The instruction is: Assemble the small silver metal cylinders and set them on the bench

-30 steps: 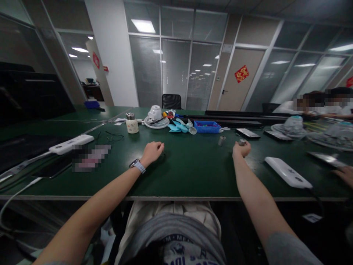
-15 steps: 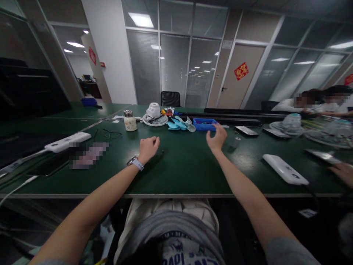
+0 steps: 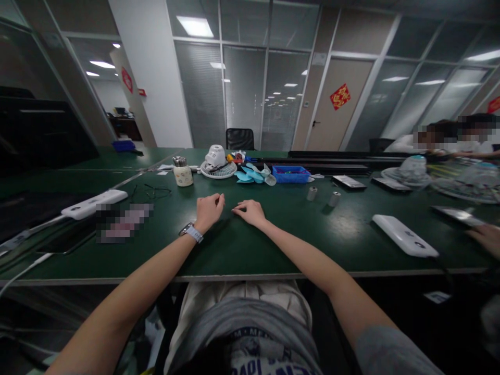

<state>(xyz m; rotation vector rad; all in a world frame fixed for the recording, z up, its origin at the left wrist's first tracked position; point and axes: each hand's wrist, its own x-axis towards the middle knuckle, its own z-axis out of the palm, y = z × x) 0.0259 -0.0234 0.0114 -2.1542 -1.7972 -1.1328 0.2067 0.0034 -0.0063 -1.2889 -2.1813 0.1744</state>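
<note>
My left hand (image 3: 209, 212), with a watch (image 3: 190, 231) on its wrist, rests on the green table with its fingers curled in. Whatever may be in that hand is hidden. Close on its right, my right hand (image 3: 250, 212) is low over the table, thumb and forefinger brought together at the tips and pointing left. Anything between those tips is too small to make out. Two small silvery cylinders stand upright to the right, a nearer cylinder (image 3: 335, 199) and a cylinder (image 3: 312, 194) on its left.
Behind my hands lie light-blue fan blades (image 3: 250, 174), a blue tray (image 3: 291, 175), a white fan part (image 3: 216, 163) and a bottle (image 3: 183, 173). A white power strip (image 3: 94, 203) lies left, a white device (image 3: 404, 236) right. Another person's hand (image 3: 486, 237) is at the far right.
My right hand has moved left from beside the blue tray to near my left hand, its fingers closing. The left cylinder now shows where that hand was. My left hand stays put.
</note>
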